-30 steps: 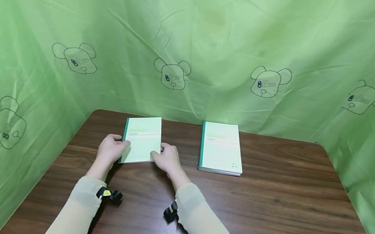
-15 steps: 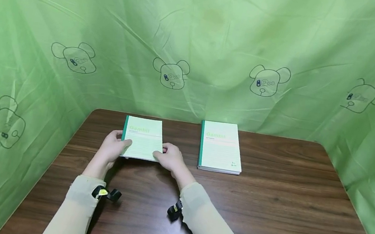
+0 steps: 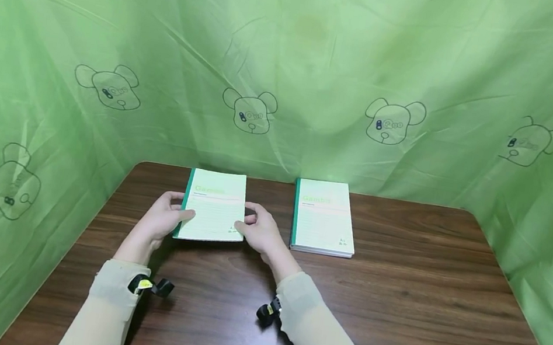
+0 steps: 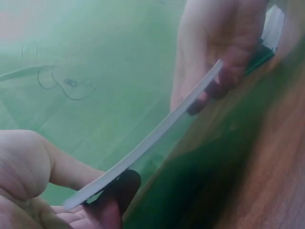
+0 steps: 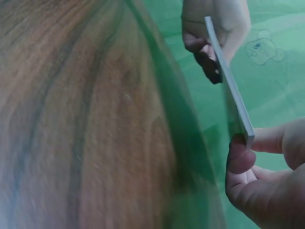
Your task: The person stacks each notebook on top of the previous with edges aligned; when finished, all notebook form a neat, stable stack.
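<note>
A pale green notebook (image 3: 214, 208) with a dark green spine is held above the table between both hands. My left hand (image 3: 164, 217) pinches its spine side, thumb on the cover and fingers underneath. On the opposite edge my right hand (image 3: 262, 230) grips the lower right corner the same way. Edge-on in the left wrist view, the notebook (image 4: 147, 140) looks slightly bowed. The right wrist view also shows the notebook (image 5: 231, 86) off the table, fingers beneath it. To the right lies a stack of similar notebooks (image 3: 324, 217), apart from both hands.
The brown wooden table (image 3: 411, 309) has a far edge running along a green curtain (image 3: 304, 52) printed with bear faces. The curtain also encloses the left and right sides. Small black cameras are strapped to both sleeves.
The held notebook has gone from tilted to nearly straight and shifted slightly right. Both hands keep hold of it, the right hand moving a little to the right. The stack stays put.
</note>
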`<state>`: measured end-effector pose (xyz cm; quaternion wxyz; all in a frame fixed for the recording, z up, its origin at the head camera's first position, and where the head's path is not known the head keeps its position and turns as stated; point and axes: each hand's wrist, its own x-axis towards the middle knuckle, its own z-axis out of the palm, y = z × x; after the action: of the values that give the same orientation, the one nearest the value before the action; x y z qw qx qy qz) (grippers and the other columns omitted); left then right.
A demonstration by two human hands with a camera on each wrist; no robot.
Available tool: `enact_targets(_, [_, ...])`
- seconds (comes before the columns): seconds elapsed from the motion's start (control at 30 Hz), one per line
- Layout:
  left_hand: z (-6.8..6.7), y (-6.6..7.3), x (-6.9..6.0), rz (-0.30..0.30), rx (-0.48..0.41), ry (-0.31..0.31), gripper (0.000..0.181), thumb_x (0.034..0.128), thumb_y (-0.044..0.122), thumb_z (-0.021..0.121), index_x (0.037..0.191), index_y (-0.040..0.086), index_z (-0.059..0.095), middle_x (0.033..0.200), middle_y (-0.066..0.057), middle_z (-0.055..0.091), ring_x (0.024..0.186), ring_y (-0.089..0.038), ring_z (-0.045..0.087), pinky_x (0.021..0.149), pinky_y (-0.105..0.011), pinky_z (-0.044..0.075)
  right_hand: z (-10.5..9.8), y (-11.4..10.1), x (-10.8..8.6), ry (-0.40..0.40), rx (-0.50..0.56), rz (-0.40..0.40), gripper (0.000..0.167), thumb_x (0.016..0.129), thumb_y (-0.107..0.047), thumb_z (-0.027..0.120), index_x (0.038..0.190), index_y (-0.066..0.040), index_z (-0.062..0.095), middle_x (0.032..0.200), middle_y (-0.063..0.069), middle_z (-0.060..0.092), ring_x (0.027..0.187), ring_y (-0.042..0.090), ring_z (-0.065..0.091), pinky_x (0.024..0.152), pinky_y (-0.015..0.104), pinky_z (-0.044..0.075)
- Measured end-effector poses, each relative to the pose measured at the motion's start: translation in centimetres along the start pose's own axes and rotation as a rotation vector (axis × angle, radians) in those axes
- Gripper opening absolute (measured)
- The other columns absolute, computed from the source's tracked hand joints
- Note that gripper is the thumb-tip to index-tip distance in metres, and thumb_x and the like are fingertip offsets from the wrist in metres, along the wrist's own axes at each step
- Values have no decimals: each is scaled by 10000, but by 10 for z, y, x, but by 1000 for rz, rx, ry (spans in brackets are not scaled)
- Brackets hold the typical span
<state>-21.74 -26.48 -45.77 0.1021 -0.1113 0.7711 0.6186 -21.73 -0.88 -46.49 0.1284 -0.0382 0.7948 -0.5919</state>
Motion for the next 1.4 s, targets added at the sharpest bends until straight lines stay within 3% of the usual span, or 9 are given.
enact_targets(0.17, [3,7,-6,14,52,-14,738,1068,81,669,1656,-44,242,1326,-260,619,837,-154,699,730,-305,577,-15,-4,-6,-9,4,-40,599,1031,-100,739,1594,-81,535,1154,102,673,869,184,619,703,306,515])
enact_targets(0.4, [22,17,-9,63,42,-38,681,1060,59,668,1630,-40,309,1209,-219,678,832,-194,717,746,-367,588,-45,-5,-18,-7,22,-118,629,1012,-68,750,1598,-49,522,1163,122,676,932,185,628,786,298,546])
enact_targets(0.73, [64,34,-6,117,27,-56,629,1047,55,693,1600,10,397,1199,-213,663,830,-249,688,727,-384,577,-91,-3,-37,34,48,-124,666,1012,-63,747,1627,-77,491,1202,154,645,941,220,588,737,290,509])
enact_targets(1.1, [118,60,3,192,10,-35,611,1007,55,752,1558,77,491,1183,-166,682,833,-233,659,750,-406,577,-146,10,-45,101,-23,-138,656,1022,-82,748,1624,-49,489,1298,247,629,1001,250,618,757,262,522])
enact_targets(1.27, [138,67,8,207,10,-38,596,1005,83,770,1546,104,520,1188,-145,685,901,-284,667,849,-526,573,-165,14,-51,129,-49,-129,658,1033,-115,750,1634,-70,488,1327,256,641,1019,253,627,809,266,526])
enact_targets(1.4, [151,68,11,208,6,-36,584,1003,90,781,1533,114,540,1183,-136,688,940,-304,663,872,-538,557,-177,18,-55,133,-53,-116,672,1037,-128,753,1646,-78,474,1345,260,639,1025,261,620,808,270,518])
